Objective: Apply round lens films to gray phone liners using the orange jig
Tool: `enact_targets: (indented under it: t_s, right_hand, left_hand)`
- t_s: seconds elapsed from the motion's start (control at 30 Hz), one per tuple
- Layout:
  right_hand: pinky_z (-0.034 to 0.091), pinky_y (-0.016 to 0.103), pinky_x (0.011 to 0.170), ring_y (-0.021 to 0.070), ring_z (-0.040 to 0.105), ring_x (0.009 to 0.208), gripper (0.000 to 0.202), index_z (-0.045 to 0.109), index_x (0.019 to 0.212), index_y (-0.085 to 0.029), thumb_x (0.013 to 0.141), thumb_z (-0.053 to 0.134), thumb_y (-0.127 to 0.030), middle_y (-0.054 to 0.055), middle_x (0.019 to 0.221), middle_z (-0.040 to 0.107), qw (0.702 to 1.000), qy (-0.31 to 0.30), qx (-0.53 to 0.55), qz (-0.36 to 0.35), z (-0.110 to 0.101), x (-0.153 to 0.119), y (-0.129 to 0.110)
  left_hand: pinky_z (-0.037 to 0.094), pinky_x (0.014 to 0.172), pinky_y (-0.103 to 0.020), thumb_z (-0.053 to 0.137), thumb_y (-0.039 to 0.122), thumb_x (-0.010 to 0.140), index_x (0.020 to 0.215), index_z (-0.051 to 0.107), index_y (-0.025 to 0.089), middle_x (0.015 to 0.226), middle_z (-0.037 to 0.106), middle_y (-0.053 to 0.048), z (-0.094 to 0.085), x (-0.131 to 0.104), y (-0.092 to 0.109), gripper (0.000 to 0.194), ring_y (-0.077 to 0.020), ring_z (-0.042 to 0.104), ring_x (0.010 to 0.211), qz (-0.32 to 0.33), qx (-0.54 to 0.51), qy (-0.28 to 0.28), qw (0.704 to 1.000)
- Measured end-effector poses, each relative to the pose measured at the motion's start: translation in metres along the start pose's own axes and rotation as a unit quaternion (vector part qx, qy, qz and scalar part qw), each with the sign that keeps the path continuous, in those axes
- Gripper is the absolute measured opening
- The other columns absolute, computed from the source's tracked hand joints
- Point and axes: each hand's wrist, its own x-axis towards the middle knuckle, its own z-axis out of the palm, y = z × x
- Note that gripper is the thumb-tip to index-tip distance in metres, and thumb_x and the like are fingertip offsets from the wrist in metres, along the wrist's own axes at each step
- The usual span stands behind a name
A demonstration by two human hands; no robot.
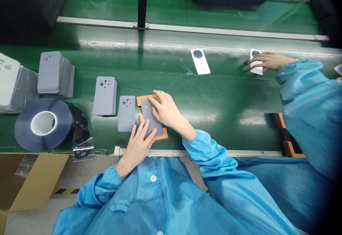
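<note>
A grey sheet with camera holes lies in an orange frame at the table's front edge. My left hand rests with fingers spread on the lower left of the sheet and frame. On the upper right part lies my right hand, its fingers extended near the holes. Just left of the frame is a single grey sheet. Farther left sits a small stack of grey sheets. Neither hand is closed round anything.
A taller grey stack, a film roll and a wrapped white stack stand left. A white phone back lies beyond my hands. At right, a person's hand touches another white piece. A cardboard box is below left.
</note>
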Motion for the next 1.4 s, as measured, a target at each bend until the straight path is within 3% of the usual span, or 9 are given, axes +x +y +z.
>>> enact_targets:
  t_s: [0.23, 0.43, 0.67, 0.87, 1.03, 1.13, 1.2, 1.3, 1.4]
  right_hand:
    - [0.033, 0.061, 0.123, 0.0382, 0.038, 0.153, 0.055, 0.049, 0.157, -0.015, 0.104, 0.037, -0.016, 0.017, 0.164, 0.046, 0.998, -0.065, -0.017, -0.020, 0.007, -0.013, -0.021]
    - [0.019, 0.070, 0.126, 0.0399, 0.035, 0.155, 0.058, 0.047, 0.159, -0.016, 0.102, 0.042, -0.015, 0.017, 0.165, 0.044, 0.998, -0.060, -0.024, 0.004, 0.010, -0.015, -0.031]
    - [0.021, 0.069, 0.127, 0.0355, 0.035, 0.157, 0.052, 0.051, 0.156, -0.019, 0.107, 0.035, -0.021, 0.014, 0.167, 0.043, 0.998, -0.050, 0.027, 0.006, 0.008, -0.018, -0.024]
    - [0.030, 0.067, 0.124, 0.0369, 0.041, 0.153, 0.046, 0.059, 0.147, -0.016, 0.108, 0.041, -0.034, 0.019, 0.159, 0.052, 0.989, 0.043, 0.069, 0.124, 0.009, -0.044, -0.013]
    - [0.032, 0.068, 0.123, 0.0377, 0.048, 0.147, 0.043, 0.062, 0.139, -0.013, 0.108, 0.040, -0.033, 0.022, 0.156, 0.054, 0.982, 0.009, 0.114, 0.151, 0.008, -0.052, -0.021]
    - [0.032, 0.066, 0.124, 0.0347, 0.048, 0.148, 0.044, 0.058, 0.146, -0.018, 0.109, 0.040, -0.034, 0.020, 0.157, 0.053, 0.974, 0.038, 0.169, 0.148, -0.004, -0.054, -0.031]
    - [0.036, 0.060, 0.124, 0.0307, 0.049, 0.147, 0.045, 0.057, 0.148, -0.021, 0.110, 0.039, -0.036, 0.017, 0.157, 0.054, 0.966, 0.041, 0.234, 0.102, -0.015, -0.055, -0.039]
    - [0.045, 0.049, 0.120, 0.0259, 0.056, 0.142, 0.042, 0.061, 0.145, -0.024, 0.111, 0.039, -0.036, 0.013, 0.150, 0.062, 0.944, -0.011, 0.329, 0.008, -0.023, -0.056, -0.049]
    - [0.051, 0.049, 0.113, 0.0274, 0.064, 0.131, 0.038, 0.064, 0.140, -0.024, 0.109, 0.047, -0.035, 0.013, 0.141, 0.067, 0.938, -0.036, 0.345, 0.018, -0.019, -0.055, -0.054]
  left_hand:
    - [0.040, 0.120, -0.065, 0.056, 0.019, 0.103, 0.153, 0.052, 0.020, 0.167, 0.037, -0.025, 0.001, 0.001, 0.000, 0.051, -0.0381, 0.030, 0.159, 0.003, 0.013, 0.004, 1.000]
    - [0.038, 0.121, -0.065, 0.057, 0.019, 0.103, 0.156, 0.049, 0.021, 0.169, 0.035, -0.023, 0.001, 0.001, 0.001, 0.054, -0.0369, 0.029, 0.160, -0.001, 0.007, -0.007, 1.000]
    - [0.037, 0.122, -0.064, 0.057, 0.017, 0.101, 0.155, 0.051, 0.022, 0.169, 0.036, -0.022, 0.001, 0.001, 0.002, 0.054, -0.0364, 0.031, 0.159, -0.012, -0.004, 0.011, 1.000]
    - [0.036, 0.121, -0.066, 0.057, 0.020, 0.101, 0.151, 0.054, 0.020, 0.168, 0.038, -0.021, -0.003, 0.002, 0.005, 0.049, -0.0357, 0.031, 0.159, -0.022, -0.032, 0.007, 0.999]
    - [0.034, 0.124, -0.065, 0.065, 0.031, 0.099, 0.151, 0.053, 0.020, 0.165, 0.043, -0.020, -0.010, 0.006, 0.007, 0.055, -0.0361, 0.038, 0.156, -0.056, -0.123, 0.048, 0.990]
    - [0.043, 0.121, -0.055, 0.066, 0.033, 0.099, 0.146, 0.056, 0.022, 0.156, 0.055, -0.017, -0.019, 0.010, 0.004, 0.050, -0.0317, 0.050, 0.147, -0.101, -0.236, 0.109, 0.960]
    - [0.053, 0.111, -0.048, 0.065, 0.036, 0.100, 0.142, 0.058, 0.022, 0.146, 0.063, -0.016, -0.024, 0.012, -0.002, 0.045, -0.0290, 0.061, 0.135, -0.155, -0.316, 0.142, 0.925]
    - [0.061, 0.092, -0.038, 0.060, 0.044, 0.102, 0.141, 0.057, 0.019, 0.128, 0.073, -0.016, -0.027, 0.013, -0.014, 0.046, -0.0248, 0.072, 0.111, -0.249, -0.437, 0.176, 0.846]
    - [0.063, 0.082, -0.034, 0.066, 0.045, 0.098, 0.142, 0.055, 0.016, 0.123, 0.076, -0.016, -0.026, 0.012, -0.024, 0.053, -0.0249, 0.076, 0.102, -0.322, -0.541, 0.180, 0.755]
